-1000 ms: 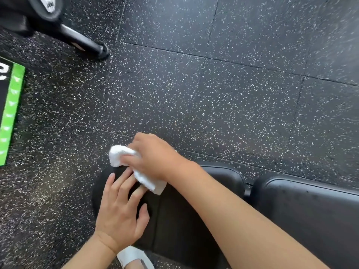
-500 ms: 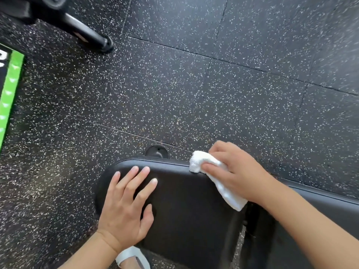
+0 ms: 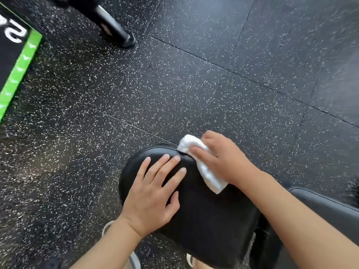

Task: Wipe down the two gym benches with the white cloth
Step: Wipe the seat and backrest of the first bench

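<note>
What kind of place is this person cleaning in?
Most likely a gym. The floor is black speckled rubber tiling, the right hand wipes a padded black bench with a white cloth, and a machine's metal leg stands nearby.

Crumpled white cloth (image 3: 202, 164) on far edge of black padded bench seat (image 3: 209, 216), second pad (image 3: 326, 208) just beside.

Only lettering in view: white characters on the black mat (image 3: 9, 53) with the green border, lying on the floor at the far left. They're cut off by the frame edge and seen at an angle; one looks like an "S" or a "5", the rest can't be made out. Nothing readable on anything else in view.
</note>
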Demonstrator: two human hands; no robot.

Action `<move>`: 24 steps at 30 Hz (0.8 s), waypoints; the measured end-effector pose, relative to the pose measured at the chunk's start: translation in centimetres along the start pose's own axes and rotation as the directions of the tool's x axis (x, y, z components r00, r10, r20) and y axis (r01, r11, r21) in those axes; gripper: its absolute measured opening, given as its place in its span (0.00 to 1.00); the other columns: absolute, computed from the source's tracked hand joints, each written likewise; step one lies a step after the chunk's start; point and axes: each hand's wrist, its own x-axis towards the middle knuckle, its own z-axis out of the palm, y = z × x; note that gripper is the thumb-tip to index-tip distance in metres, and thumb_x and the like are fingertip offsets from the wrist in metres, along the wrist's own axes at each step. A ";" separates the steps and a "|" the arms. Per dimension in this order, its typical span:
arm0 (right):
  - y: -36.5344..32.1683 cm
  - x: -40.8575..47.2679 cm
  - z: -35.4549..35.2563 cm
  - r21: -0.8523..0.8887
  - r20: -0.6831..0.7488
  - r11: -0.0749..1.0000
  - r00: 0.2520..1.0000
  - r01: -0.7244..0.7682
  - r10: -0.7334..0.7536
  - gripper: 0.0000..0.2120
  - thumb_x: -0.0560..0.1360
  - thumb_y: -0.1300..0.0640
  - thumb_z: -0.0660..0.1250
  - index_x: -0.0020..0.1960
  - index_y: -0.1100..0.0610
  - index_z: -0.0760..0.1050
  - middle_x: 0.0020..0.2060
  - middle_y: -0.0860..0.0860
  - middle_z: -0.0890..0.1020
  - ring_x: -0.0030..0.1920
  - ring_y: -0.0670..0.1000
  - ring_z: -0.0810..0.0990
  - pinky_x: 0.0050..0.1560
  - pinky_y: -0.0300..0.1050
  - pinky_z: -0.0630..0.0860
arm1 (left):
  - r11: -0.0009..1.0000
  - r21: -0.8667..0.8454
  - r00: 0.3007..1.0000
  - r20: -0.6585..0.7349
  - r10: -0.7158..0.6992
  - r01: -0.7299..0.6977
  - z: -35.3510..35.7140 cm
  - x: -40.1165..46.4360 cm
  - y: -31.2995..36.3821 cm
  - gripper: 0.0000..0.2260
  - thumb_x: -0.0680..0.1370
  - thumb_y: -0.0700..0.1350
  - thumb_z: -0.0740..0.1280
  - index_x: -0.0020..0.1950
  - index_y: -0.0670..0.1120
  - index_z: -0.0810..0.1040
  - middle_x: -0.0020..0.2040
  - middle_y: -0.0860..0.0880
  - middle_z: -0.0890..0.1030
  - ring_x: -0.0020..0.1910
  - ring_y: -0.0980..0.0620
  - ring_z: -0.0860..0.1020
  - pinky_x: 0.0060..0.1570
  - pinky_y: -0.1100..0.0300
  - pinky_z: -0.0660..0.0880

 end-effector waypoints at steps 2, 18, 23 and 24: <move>1.3 -1.8 -0.5 -0.071 -0.093 0.995 0.994 -0.069 0.063 0.22 0.82 0.39 0.61 0.41 0.55 0.77 0.43 0.45 0.74 0.46 0.50 0.74 0.46 0.49 0.70 | 1.000 0.004 1.000 -0.004 -0.005 0.005 -0.2 0.0 0.1 0.25 0.77 0.50 0.68 0.75 0.50 0.77 0.80 0.45 0.70 0.81 0.43 0.67 0.78 0.35 0.62; -16.9 5.0 14.1 -0.609 0.257 0.606 0.850 0.512 -0.460 0.19 0.82 0.40 0.60 0.44 0.50 0.82 0.46 0.46 0.77 0.50 0.52 0.71 0.47 0.49 0.61 | 0.943 -0.180 0.951 -0.076 -0.298 0.281 -1.5 -11.4 -1.1 0.18 0.82 0.48 0.66 0.72 0.53 0.75 0.68 0.50 0.75 0.67 0.43 0.73 0.69 0.41 0.72; -14.1 0.7 13.7 -0.559 0.201 0.565 0.760 0.607 -0.618 0.15 0.81 0.43 0.65 0.48 0.52 0.83 0.50 0.49 0.79 0.52 0.56 0.74 0.50 0.51 0.68 | 0.952 -0.225 0.977 -0.013 -0.215 0.206 -1.8 -15.7 -1.0 0.18 0.81 0.49 0.66 0.71 0.53 0.78 0.73 0.52 0.75 0.68 0.47 0.74 0.67 0.45 0.74; -12.6 0.2 12.7 -0.554 0.144 0.574 0.748 0.603 -0.648 0.14 0.81 0.45 0.66 0.52 0.54 0.84 0.53 0.51 0.80 0.52 0.57 0.75 0.50 0.52 0.70 | 0.943 -0.257 0.975 -0.008 -0.221 0.211 -1.9 -16.2 -1.1 0.18 0.81 0.48 0.67 0.71 0.53 0.77 0.75 0.52 0.74 0.69 0.48 0.73 0.68 0.46 0.74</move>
